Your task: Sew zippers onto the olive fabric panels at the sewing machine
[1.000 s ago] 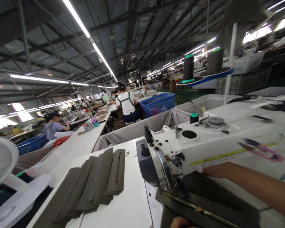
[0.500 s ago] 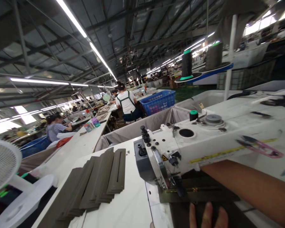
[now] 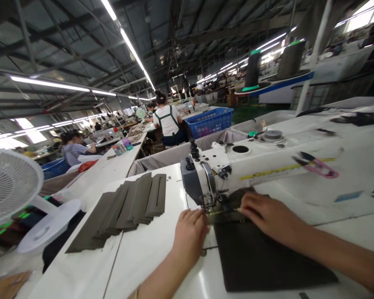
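A dark olive fabric piece (image 3: 264, 261) lies on the sewing machine's bed, with its upper edge under the presser foot. Along that edge runs a narrow yellowish strip (image 3: 217, 212), which looks like a zipper. My left hand (image 3: 190, 228) is closed, its fingertips pinching the left end of the edge beside the foot. Just right of the needle area, my right hand (image 3: 263, 211) pinches the same edge, with a small pale tip showing at its fingers. The sewing machine (image 3: 205, 178) stands over the work; its needle is too small to make out.
A fanned stack of olive fabric strips (image 3: 127, 203) lies left on the white table (image 3: 143, 253). A white fan (image 3: 12, 187) stands at far left. Pink-handled snips (image 3: 318, 164) rest on the machine arm. Behind are a blue basket (image 3: 210, 122), thread cones (image 3: 252, 70) and seated people.
My right hand has come out from behind the machine arm to the fabric's edge. My left hand is now left of the foot; earlier, fingers lay on the fabric. The view has shifted.
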### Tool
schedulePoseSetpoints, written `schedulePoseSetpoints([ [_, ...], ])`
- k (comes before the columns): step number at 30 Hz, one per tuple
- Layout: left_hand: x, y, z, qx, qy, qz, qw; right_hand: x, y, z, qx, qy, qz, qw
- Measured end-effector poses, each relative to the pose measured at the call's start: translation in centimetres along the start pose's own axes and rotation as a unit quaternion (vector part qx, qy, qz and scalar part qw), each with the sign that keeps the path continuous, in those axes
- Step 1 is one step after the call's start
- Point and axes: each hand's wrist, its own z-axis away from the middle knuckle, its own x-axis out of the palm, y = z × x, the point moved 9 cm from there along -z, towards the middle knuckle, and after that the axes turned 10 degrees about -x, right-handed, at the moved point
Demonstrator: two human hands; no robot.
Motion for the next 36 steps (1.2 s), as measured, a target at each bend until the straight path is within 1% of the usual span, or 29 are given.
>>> schedulePoseSetpoints([
  [2,0.6,-0.4,-0.4,0.031,-0.026,0.010,0.999,2.2,-3.7,1.6,-0.048,-0.087,-0.016,0.995],
  [3,0.9,-0.5,-0.6,0.035,-0.034,0.016,0.999,3.3,-5.1,2.1,-0.060,-0.120,-0.007,0.991],
  [4,1.1,-0.8,-0.8,0.028,-0.037,0.021,0.999,4.1,-5.9,2.2,-0.060,-0.140,0.012,0.988],
  [6,1.1,-1.2,-1.1,-0.001,-0.029,0.020,0.999,5.4,-6.0,1.6,-0.034,-0.146,0.059,0.987],
  [8,0.8,-1.5,-1.2,-0.032,-0.013,0.013,0.999,6.4,-5.3,0.6,-0.010,-0.142,0.083,0.986],
  [10,0.5,-1.5,-1.2,-0.046,-0.001,0.007,0.999,7.1,-4.8,0.0,-0.009,-0.133,0.092,0.987],
  [13,0.6,-1.0,-0.8,-0.033,0.005,-0.001,0.999,7.2,-5.0,-0.1,-0.036,-0.111,0.098,0.988],
  [17,1.1,-0.2,-0.2,-0.009,0.014,-0.021,1.000,6.4,-6.0,0.5,-0.087,-0.077,0.103,0.988],
  [20,1.4,0.1,-0.1,-0.004,0.018,-0.040,0.999,5.8,-5.9,0.4,-0.091,-0.039,0.119,0.988],
  [22,1.6,0.3,-0.1,-0.002,0.016,-0.053,0.998,5.9,-5.4,0.2,-0.083,-0.028,0.124,0.988],
  [27,1.7,0.7,-0.1,0.001,0.009,-0.076,0.997,6.9,-4.9,0.1,-0.085,-0.054,0.101,0.990],
  [33,1.9,0.8,-0.2,-0.005,0.008,-0.092,0.996,7.0,-4.8,0.0,-0.091,-0.074,0.073,0.990],
  [36,1.9,1.1,-0.4,0.009,0.015,-0.101,0.995,7.0,-4.7,0.0,-0.093,-0.070,0.066,0.991],
])
